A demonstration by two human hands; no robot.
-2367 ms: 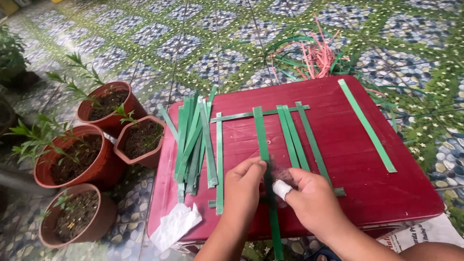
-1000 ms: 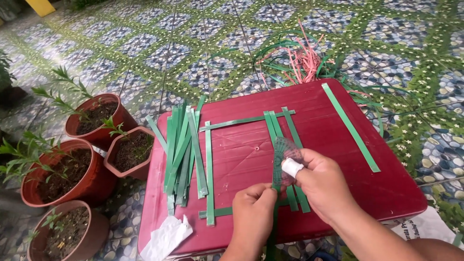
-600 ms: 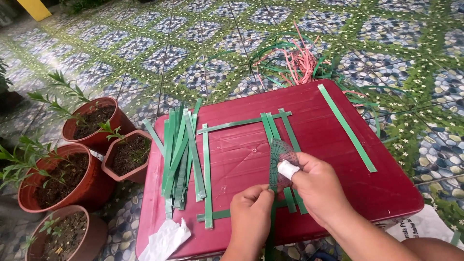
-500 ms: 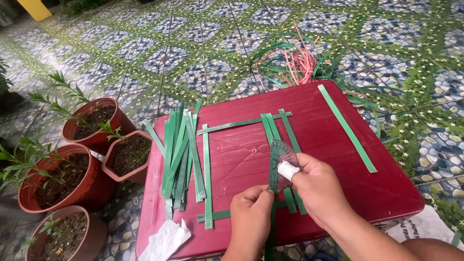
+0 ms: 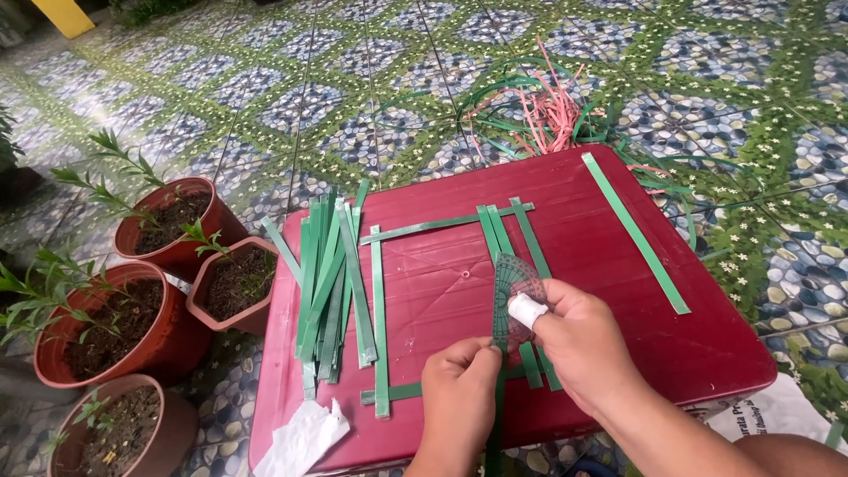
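Note:
A dark red square table (image 5: 618, 300) carries green strips laid as a square frame (image 5: 442, 225), with upright strips (image 5: 508, 234) crossing it. My right hand (image 5: 587, 349), a white bandage on one finger, holds a clear protractor (image 5: 514, 283) upright over those strips. My left hand (image 5: 459, 402) pinches a green strip (image 5: 496, 415) at the table's front edge, just below the protractor. A bundle of loose green strips (image 5: 327, 283) lies on the table's left side.
One long green strip (image 5: 634, 231) lies alone on the right of the table. A white crumpled paper (image 5: 305, 437) sits at the front left corner. Several terracotta pots with plants (image 5: 141, 309) stand left of the table. Pink and green strip tangle (image 5: 548, 110) lies on the tiled floor behind.
My right hand lifted the protractor from flat on the strips to upright. My left hand slid down along the strip toward the front edge. The view shifted slightly.

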